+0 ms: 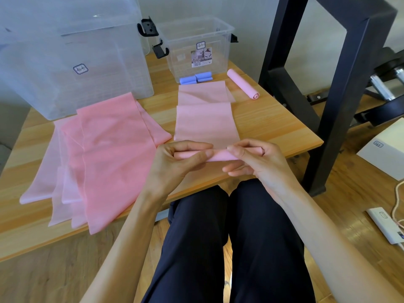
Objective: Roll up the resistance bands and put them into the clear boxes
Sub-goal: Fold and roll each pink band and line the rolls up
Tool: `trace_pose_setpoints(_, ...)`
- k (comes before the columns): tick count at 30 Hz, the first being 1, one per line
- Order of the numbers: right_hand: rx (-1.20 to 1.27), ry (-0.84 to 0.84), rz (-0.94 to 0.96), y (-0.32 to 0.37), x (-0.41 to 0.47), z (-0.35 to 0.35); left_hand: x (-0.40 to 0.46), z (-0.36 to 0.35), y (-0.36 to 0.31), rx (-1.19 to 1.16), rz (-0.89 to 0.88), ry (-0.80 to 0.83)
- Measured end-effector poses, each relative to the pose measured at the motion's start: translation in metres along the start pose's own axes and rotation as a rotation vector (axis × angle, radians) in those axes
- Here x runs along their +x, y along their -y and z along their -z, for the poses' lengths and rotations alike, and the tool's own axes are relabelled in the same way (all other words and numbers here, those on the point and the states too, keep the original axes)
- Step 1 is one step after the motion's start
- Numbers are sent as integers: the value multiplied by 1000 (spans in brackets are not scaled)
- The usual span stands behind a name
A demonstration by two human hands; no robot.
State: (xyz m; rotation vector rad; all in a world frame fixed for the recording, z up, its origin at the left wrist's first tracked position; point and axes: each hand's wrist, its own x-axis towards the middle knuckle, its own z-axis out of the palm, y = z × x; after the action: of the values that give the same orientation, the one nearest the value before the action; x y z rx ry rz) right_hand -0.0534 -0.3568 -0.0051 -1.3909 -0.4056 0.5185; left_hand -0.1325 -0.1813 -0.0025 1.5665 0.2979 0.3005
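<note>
Pale pink resistance band (205,123) is lying lengthwise on the wooden table (269,127), its near end being wound into a tight roll (218,155) at the table's front edge. Left hand (175,162) is pinching the roll's left end between thumb and curled fingers, and right hand (253,158) is gripping the right end the same way; holding both ends probably keeps the roll even as it travels up the flat strip. The far end is folded back on itself, likely because the band is longer than the table is deep.

Counting outward: one band is being rolled; one finished pink roll (242,83) is resting on the table just right of the small clear box (196,47), not yet inside. Blue rolls (196,78) are sitting at that box's base, at least two, though whether they lie inside or in front of it I cannot tell. To the left, a heap of unrolled pink bands (105,154) is waiting, several overlapping layers, exact number unclear, draping over the table's front edge. Two clear boxes are standing at the back, the large clear box (72,55) on the left.
</note>
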Motion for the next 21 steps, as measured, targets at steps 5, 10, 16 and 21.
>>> trace_pose_setpoints(5,15,-15,24,1,1,0,0,0,0,-10,13,-29)
trace_pose_setpoints(10,17,-46,0,1,2,1,-1,-2,0,-2,7,-17)
trace_pose_setpoints(16,2,-32,24,0,0,3,-1,-2,1,-1,1,5)
trace_pose_setpoints(21,21,-30,7,1,1,1,0,-3,1,-32,-2,-23)
